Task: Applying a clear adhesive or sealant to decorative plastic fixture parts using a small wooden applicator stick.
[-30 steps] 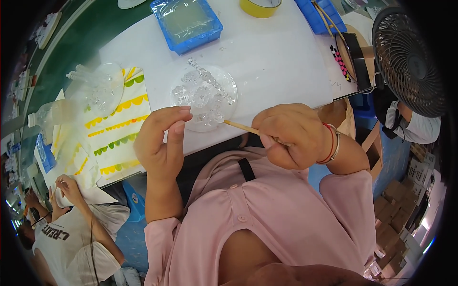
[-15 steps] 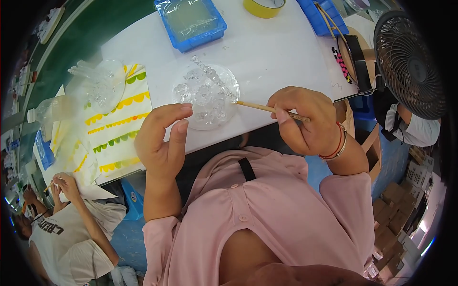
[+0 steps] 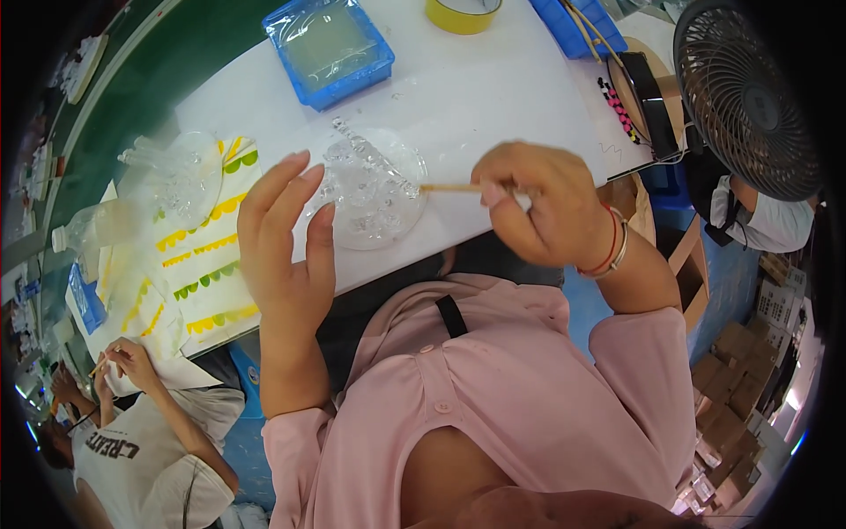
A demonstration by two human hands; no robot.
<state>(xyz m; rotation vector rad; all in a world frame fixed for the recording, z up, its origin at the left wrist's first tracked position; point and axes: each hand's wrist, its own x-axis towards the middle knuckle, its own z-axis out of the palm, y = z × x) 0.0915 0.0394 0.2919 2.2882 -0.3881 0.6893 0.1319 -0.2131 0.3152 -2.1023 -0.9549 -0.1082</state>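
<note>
My right hand [image 3: 546, 207] pinches a thin light-brown wooden stick [image 3: 452, 188] and holds it nearly level. Its left tip meets the lower end of a strand of clear beads [image 3: 374, 154], which lies slantwise over a round clear dish [image 3: 408, 225]. Loose clear beads [image 3: 382, 212] are heaped in the dish; I cannot tell whether the strand is joined to the stick. At the dish's left edge, my left hand [image 3: 286, 238] is raised with fingers and thumb apart, holding nothing.
A film-wrapped blue tray [image 3: 383, 70] and yellow tape roll [image 3: 458, 18] stand beyond. A patterned cloth [image 3: 207, 278] with another dish [image 3: 198, 181] lies left, near a clear bottle [image 3: 92, 220] and a co-worker [image 3: 150, 441]. A black fan [image 3: 749, 97] stands right.
My left hand's fingers have lifted and spread away from the dish. My right hand has shifted slightly left and up with the stick. The whole view has shifted a little.
</note>
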